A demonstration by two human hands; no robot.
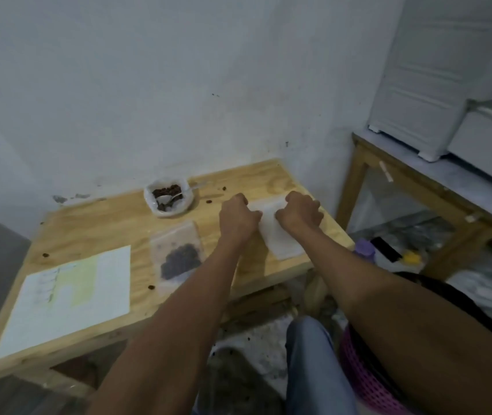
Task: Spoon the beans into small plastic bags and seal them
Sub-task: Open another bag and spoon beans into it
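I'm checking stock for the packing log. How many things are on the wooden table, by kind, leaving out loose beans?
Clear plastic bags: 2, one holding dark beans, one whitish bag gripped by left hand and right hand
White bowl of beans: 1
Metal spoon: 1
Paper sheet: 1
Total: 5

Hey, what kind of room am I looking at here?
Probably a plain home storage or utility corner: a small bare wooden table against a scuffed white wall, white plastic drawers on a stand, and clutter stowed underneath.
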